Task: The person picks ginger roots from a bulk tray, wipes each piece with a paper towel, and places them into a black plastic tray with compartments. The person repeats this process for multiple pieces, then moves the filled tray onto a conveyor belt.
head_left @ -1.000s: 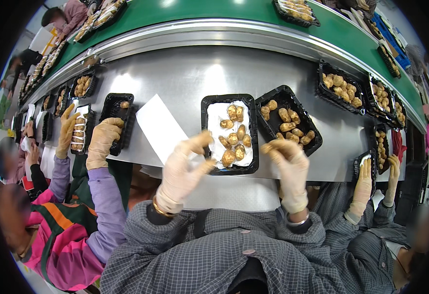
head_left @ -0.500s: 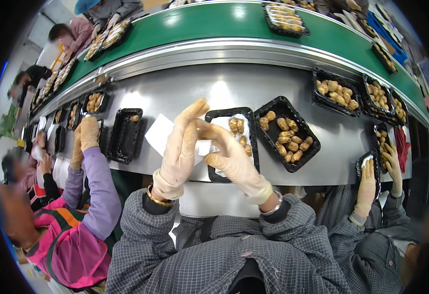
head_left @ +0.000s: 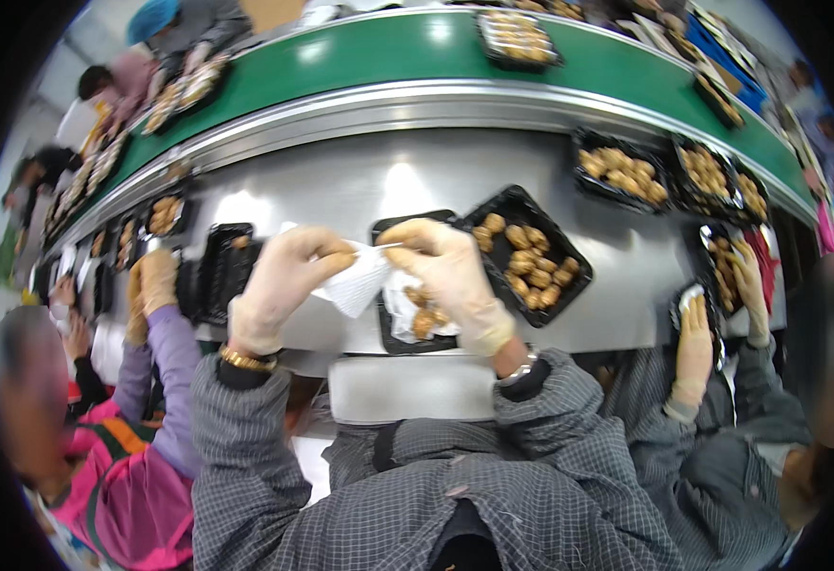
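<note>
My left hand (head_left: 284, 281) and my right hand (head_left: 445, 271), both in pale gloves, pinch a white paper sheet (head_left: 358, 283) between them, held just above the steel counter (head_left: 341, 190). Under my right hand lies a black tray (head_left: 393, 333) lined with white paper and holding several brown food pieces (head_left: 423, 321). To its right sits a second black tray (head_left: 531, 257) filled with the same brown pieces.
A green conveyor belt (head_left: 388, 52) curves along the back carrying filled trays. A co-worker's gloved hands (head_left: 155, 281) work black trays at my left; another person's hands (head_left: 697, 338) handle trays at my right. More full trays (head_left: 621, 171) sit further right.
My hands left the tray, reached left over the counter and picked up the white sheet; it is now lifted between both hands. The view has shifted slightly.
</note>
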`<state>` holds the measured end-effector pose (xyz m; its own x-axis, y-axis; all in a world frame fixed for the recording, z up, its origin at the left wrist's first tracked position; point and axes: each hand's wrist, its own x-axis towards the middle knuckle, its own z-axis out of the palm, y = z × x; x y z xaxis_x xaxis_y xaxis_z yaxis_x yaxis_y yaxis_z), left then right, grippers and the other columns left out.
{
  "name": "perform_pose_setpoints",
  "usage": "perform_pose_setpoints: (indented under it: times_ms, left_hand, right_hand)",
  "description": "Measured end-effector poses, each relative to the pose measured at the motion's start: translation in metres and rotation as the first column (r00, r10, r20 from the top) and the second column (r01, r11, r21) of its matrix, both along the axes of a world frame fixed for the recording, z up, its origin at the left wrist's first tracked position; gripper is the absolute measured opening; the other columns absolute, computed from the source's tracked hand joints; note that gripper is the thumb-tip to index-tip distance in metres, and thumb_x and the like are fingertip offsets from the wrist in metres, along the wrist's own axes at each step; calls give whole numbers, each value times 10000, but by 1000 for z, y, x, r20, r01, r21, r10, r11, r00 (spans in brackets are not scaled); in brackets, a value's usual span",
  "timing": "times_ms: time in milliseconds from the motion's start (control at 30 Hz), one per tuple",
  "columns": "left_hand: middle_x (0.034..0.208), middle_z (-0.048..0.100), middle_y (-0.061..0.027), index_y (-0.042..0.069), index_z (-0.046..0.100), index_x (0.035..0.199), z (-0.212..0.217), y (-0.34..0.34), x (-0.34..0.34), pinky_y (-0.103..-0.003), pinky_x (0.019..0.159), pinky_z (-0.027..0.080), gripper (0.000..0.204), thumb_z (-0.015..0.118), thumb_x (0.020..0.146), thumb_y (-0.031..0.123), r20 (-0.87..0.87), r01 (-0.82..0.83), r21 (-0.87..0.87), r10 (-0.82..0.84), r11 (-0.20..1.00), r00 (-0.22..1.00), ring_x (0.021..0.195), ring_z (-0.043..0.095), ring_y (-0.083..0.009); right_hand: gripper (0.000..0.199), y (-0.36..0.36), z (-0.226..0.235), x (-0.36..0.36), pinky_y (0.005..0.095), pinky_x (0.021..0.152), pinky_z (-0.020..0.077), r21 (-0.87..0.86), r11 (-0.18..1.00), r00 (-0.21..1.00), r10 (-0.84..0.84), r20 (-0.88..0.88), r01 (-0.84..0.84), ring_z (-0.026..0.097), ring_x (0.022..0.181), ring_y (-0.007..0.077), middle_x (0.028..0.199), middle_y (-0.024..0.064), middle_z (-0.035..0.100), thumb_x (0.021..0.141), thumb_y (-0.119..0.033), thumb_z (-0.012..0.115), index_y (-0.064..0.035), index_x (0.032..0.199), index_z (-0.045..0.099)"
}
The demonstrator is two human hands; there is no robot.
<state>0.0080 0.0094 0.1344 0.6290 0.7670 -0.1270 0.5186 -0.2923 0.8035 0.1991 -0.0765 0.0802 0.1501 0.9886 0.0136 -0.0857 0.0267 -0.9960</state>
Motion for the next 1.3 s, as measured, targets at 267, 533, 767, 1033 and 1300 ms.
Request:
perform_pose_setpoints:
  times_ms: [267, 533, 767, 1033, 1300]
  left_hand:
    - [804, 688, -50, 15, 689, 922, 31, 35, 18, -255, 652, 490, 98, 700, 859, 90, -65, 132, 88, -127, 987, 990, 728, 614, -97]
    - [818, 700, -91, 68, 694, 891, 39, 116, 29, -302, 682, 535, 122, 738, 804, 141, -396, 384, 531, -179, 755, 901, 729, 664, -181]
    - [897, 705, -90, 77, 711, 936, 166, 155, 69, -323, 715, 537, 108, 640, 872, 129, -89, 111, 993, 405, -31, 910, 810, 676, -272]
    - [958, 708, -89, 97, 699, 1000, 14, 39, 47, -288, 699, 558, 250, 590, 806, -18, 281, -150, 869, -221, 472, 934, 818, 692, -218]
    - [957, 708, -60, 81, 713, 1006, -94, -87, 25, -272, 670, 575, 243, 686, 766, 47, -17, 71, 857, -111, 511, 994, 844, 701, -198]
  right_hand:
    - [407, 54, 22, 44, 320, 760, 537, 135, 926, 841, 252, 478, -354, 655, 938, 152, 1055, 141, 699, 853, -270, 723, -17, 1167, 673]
    - [230, 125, 44, 44, 314, 796, 537, -66, 981, 787, 185, 589, -181, 696, 807, 189, 906, 103, 737, 816, -237, 714, -128, 1013, 761]
    - [145, 223, 174, 62, 378, 702, 524, 823, 568, 665, -617, 421, 7, 671, 756, 297, 801, 157, 691, 759, -130, 690, -38, 868, 715]
    - [24, 58, 53, 54, 338, 624, 528, 799, 572, 451, -672, 587, -188, 649, 730, 249, 784, 110, 636, 791, -61, 632, -60, 815, 632]
    - [301, -86, -67, 39, 336, 865, 556, 453, 861, 404, -338, 850, -231, 635, 1090, 300, 1096, 142, 650, 747, -12, 636, 23, 1045, 654]
